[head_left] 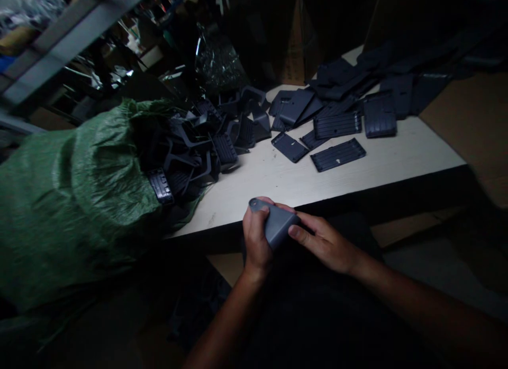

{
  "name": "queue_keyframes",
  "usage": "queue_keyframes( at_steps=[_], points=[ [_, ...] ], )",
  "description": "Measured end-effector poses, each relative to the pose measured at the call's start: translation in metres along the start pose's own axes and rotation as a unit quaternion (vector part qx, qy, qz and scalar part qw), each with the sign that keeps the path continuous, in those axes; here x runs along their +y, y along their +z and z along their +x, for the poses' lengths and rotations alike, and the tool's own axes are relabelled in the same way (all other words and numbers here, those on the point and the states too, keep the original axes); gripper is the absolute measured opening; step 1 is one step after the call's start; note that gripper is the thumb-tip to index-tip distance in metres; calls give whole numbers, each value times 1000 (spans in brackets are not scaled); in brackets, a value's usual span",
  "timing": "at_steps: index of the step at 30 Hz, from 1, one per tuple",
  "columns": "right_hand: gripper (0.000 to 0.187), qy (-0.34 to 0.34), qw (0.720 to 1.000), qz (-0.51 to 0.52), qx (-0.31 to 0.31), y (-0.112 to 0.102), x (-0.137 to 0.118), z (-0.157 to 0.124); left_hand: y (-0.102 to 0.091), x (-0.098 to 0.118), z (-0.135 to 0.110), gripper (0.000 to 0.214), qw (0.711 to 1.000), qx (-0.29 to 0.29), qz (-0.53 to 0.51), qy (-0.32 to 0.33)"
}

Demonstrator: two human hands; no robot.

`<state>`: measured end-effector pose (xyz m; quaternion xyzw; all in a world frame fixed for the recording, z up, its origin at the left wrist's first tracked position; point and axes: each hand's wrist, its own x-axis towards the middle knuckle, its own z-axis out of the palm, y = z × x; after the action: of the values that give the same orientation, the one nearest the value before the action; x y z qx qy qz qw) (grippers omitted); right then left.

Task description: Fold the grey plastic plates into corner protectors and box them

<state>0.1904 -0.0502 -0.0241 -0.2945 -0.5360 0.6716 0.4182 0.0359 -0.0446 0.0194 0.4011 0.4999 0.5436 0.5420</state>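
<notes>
A grey plastic part with a rounded end sits between both my hands, just in front of the table's near edge. My left hand is wrapped round its left side, thumb near the top. My right hand presses its fingers against the part's right side. Both hands are closed on it, below the white table.
A green woven sack lies at the left, spilling several dark angled plastic parts onto the table. Flat ribbed dark plates lie spread over the table's middle and far right. Cluttered shelves and a clear bag stand behind.
</notes>
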Motion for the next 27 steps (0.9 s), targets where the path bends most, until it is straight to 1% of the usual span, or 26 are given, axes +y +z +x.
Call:
queue_keyframes(
  at_steps=[3, 5, 8, 10, 13, 15, 17, 19, 21, 22, 23, 25, 26, 27],
  points=[
    [60, -16, 1000, -8, 13, -2, 3, -9, 7, -2, -2, 12, 1000, -18, -9, -12],
    [64, -23, 999, -1, 29, -1, 7, -14, 13, -3, -6, 11, 1000, -12, -6, -7],
    [67, -35, 997, 7, 65, 2, 11, -19, 20, -7, -11, 13, 1000, -2, 1, 17],
    [68, -39, 996, 4, 77, 1, 10, -21, 23, -10, -13, 14, 1000, -2, -5, 13],
    [66, -31, 997, -10, 73, -7, 8, -21, 27, -12, -9, 14, 998, 13, -61, -32],
    [56, -12, 998, -4, 67, -14, 8, -21, 30, -11, -4, 14, 988, 39, -125, -80],
    [46, 18, 997, 23, 67, -21, 12, -22, 31, -11, 2, 14, 972, 64, -179, -138],
    [44, 45, 995, 54, 71, -26, 17, -24, 29, -14, 8, 15, 956, 74, -200, -199],
    [44, 65, 992, 80, 75, -29, 19, -25, 25, -22, 11, 18, 950, 79, -189, -236],
    [43, 73, 990, 89, 77, -31, 19, -26, 21, -27, 12, 20, 952, 85, -174, -237],
    [43, 81, 989, 94, 78, -34, 18, -26, 16, -33, 12, 21, 959, 93, -151, -223],
    [45, 100, 988, 88, 80, -41, 14, -26, 5, -44, 11, 23, 978, 112, -74, -160],
    [46, 110, 988, 77, 79, -45, 12, -26, -2, -47, 10, 23, 986, 111, -27, -125],
    [47, 119, 988, 62, 75, -49, 10, -25, -9, -49, 9, 25, 990, 95, 16, -101]
  ],
)
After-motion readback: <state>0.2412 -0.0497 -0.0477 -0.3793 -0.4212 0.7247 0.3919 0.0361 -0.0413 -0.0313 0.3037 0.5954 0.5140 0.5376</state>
